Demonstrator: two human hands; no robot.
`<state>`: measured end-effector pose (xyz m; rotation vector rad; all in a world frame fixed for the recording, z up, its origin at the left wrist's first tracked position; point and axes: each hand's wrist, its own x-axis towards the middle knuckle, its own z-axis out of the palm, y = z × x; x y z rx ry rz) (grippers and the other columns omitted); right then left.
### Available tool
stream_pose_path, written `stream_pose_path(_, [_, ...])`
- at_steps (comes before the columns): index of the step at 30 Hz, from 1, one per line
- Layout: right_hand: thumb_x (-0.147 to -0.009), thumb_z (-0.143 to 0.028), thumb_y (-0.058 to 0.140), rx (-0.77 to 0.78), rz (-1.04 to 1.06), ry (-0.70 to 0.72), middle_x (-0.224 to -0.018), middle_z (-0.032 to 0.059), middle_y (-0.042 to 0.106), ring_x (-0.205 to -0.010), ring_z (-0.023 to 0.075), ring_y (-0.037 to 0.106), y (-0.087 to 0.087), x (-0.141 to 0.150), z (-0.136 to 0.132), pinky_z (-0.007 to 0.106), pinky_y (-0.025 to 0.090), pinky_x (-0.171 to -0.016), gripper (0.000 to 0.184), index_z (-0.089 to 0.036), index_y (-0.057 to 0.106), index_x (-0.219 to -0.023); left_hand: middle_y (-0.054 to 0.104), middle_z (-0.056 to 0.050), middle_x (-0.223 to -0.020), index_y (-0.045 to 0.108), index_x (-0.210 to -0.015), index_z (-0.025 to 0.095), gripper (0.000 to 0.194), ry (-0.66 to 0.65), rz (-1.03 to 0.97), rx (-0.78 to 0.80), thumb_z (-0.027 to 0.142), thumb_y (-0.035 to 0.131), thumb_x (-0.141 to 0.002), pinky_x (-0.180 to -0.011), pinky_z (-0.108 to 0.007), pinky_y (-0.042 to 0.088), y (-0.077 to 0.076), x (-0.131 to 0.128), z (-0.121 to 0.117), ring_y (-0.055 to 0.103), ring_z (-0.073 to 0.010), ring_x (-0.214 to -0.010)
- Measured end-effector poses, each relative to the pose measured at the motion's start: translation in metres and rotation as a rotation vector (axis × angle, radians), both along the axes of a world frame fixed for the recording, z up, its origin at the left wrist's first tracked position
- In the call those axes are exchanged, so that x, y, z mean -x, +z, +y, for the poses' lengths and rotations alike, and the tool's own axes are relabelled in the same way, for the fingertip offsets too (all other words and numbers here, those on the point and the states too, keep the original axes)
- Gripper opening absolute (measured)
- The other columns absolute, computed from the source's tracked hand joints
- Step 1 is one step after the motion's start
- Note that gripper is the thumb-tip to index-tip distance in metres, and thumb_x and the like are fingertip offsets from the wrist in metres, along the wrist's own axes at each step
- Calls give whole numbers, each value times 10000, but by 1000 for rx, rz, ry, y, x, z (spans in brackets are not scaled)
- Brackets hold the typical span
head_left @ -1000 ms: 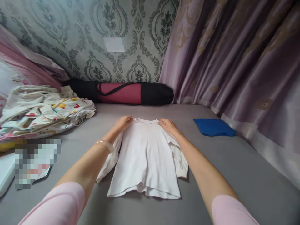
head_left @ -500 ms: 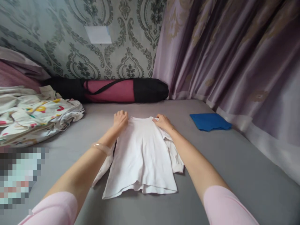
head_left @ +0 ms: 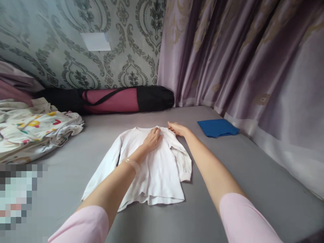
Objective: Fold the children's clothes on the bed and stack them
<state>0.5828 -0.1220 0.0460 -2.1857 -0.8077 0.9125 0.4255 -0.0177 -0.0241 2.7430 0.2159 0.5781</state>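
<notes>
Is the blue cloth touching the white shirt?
No, the right hand and some grey sheet lie between the blue cloth and the white shirt.

I am facing a grey-green wall (head_left: 121, 37) that is carrying dark, leafy medallions; a plain white rectangle (head_left: 96, 42) is sitting on it, upper left of the frame; pale light is brightening that corner; a mauve curtain (head_left: 202, 60) with tan motifs is hanging in folds across the upper right, its pale border (head_left: 268, 145) running down toward the right edge; smooth grey fabric (head_left: 253, 185) is spreading across the lower frame.
</notes>
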Motion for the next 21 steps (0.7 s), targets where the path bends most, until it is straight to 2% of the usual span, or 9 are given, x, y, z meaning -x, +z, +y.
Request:
stream_pose_path(2, [-1026,-476,210,22,160,6,-790,99,715,-657,171,665,4,-4,-10,258,526,-611,549,-162,617,-831,512,-208,-1306,480,-1263,133,367,6,17,-51,343,373,-982,-1088,-498,371,1,1,-1,449,-304,-1284])
stream_pose_path(5, [-1003,-546,195,53,493,34,-799,108,727,-714,210,694,9,-7,-25,294,549,-641,616,-162,637,-812,500,-218,-1330,486,-1289,121,405,15,41,-101,361,367,-986,-1099,-510,354,2,0,-2,425,-317,-1313])
stream_pose_path(7, [-988,-566,281,36,614,52,-847,100,745,-775,223,711,14,-10,-36,306,559,-691,573,-160,662,-850,488,-224,-1347,489,-1299,111,420,28,49,-116,362,366,-986,-1103,-508,349,2,0,-3,425,-321,-1316])
stream_pose_path(11, [-847,-434,673,94,498,-6,-746,48,746,-655,179,693,24,-24,-65,262,556,-656,278,-156,688,-832,485,-211,-1361,486,-1313,111,433,48,46,-125,365,364,-985,-1114,-483,340,2,0,-4,428,-311,-1312])
stream_pose_path(13, [-720,-349,806,174,422,24,-675,32,729,-605,165,680,32,-33,-82,237,546,-603,246,-144,701,-806,492,-197,-1361,477,-1322,126,432,47,39,-123,370,363,-985,-1116,-482,335,2,0,-4,426,-304,-1312])
stream_pose_path(17, [-534,-300,900,265,371,125,-713,59,747,-634,175,693,50,-53,-114,225,531,-581,362,-130,735,-806,496,-197,-1360,470,-1324,124,437,48,58,-118,376,362,-984,-1116,-483,324,5,0,-5,415,-300,-1316])
stream_pose_path(21, [-590,-370,858,179,233,74,-749,82,749,-594,159,660,59,-77,-145,249,487,-578,322,-140,757,-792,508,-203,-1352,482,-1308,115,436,54,71,-139,377,346,-986,-1113,-481,319,7,0,-7,407,-306,-1324])
